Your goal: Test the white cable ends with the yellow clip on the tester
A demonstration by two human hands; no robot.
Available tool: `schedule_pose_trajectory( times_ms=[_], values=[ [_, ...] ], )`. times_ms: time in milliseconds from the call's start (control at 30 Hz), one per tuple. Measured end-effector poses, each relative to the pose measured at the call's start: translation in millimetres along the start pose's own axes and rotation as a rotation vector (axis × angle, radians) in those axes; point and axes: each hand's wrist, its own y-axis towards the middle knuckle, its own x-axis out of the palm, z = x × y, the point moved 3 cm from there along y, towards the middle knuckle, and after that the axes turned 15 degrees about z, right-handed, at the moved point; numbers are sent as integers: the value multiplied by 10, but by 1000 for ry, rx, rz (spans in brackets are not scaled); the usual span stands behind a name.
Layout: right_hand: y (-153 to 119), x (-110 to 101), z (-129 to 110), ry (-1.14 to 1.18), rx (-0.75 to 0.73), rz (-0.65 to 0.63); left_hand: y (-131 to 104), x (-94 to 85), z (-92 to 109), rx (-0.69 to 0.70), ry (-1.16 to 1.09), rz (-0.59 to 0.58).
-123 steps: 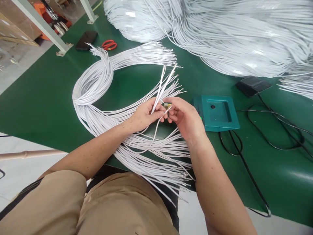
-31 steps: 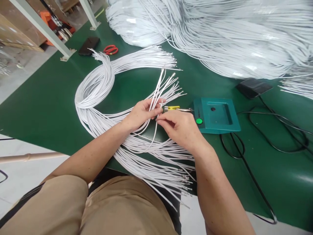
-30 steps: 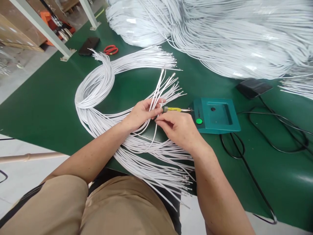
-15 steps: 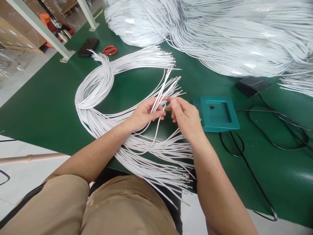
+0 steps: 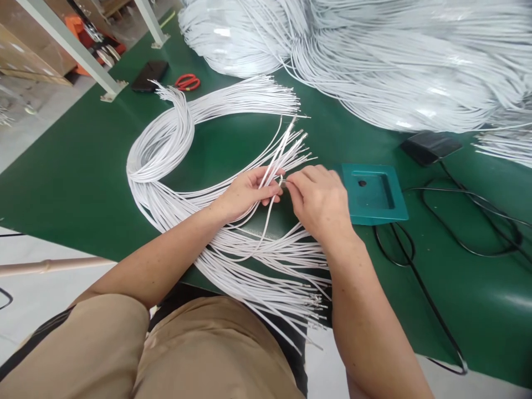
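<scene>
A bundle of long white cables [image 5: 160,138] curls over the green table, its thin ends fanning out to the right. My left hand [image 5: 249,191] is closed around several white cables that rise between its thumb and fingers. Close beside it, my right hand [image 5: 318,194] pinches at the end of one cable, with thumb and index finger together. The small tip between the two hands is too fine to make out. Just right of my right hand sits a teal device [image 5: 374,194] with a recessed tray.
A large heap of white cables [image 5: 374,66] covers the back of the green table [image 5: 62,160]. Red-handled scissors [image 5: 187,82] and a dark flat case [image 5: 150,76] lie at the back left. A black box [image 5: 431,147] and black cords [image 5: 432,293] are on the right.
My right hand has turned with its back more upward, fingertips still near the held cable ends. The yellowish strand between the hands no longer shows. My left hand keeps its hold.
</scene>
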Motion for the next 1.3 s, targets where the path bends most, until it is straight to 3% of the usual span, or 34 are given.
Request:
schedule_pose_trajectory(
  times_ms=[133, 333, 633, 833, 933, 1100, 1200, 1300],
  values=[
    [30, -40, 123, -129, 37, -10, 19, 10, 24, 10, 88, 70],
    [2, 24, 224, -62, 81, -106, 47, 15, -22, 87, 251, 104],
    [16, 56, 247, -121, 90, -38, 58, -5, -66, 104, 344, 130],
    [11, 29, 227, -136, 89, -77, 61, -8, -88, 96, 379, 137],
    [-17, -53, 239, -159, 131, 1, 59, -5, -87, 86, 372, 126],
    [-113, -99, 402, -330, 325, 121, 45, -23, -50, 69, 333, 128],
    [-117, -86, 443, -337, 319, 113, 38, -75, -24, 71, 314, 153],
    [-59, -150, 355, -217, 304, 191, 32, -124, -7, 94, 246, 124]
  ],
)
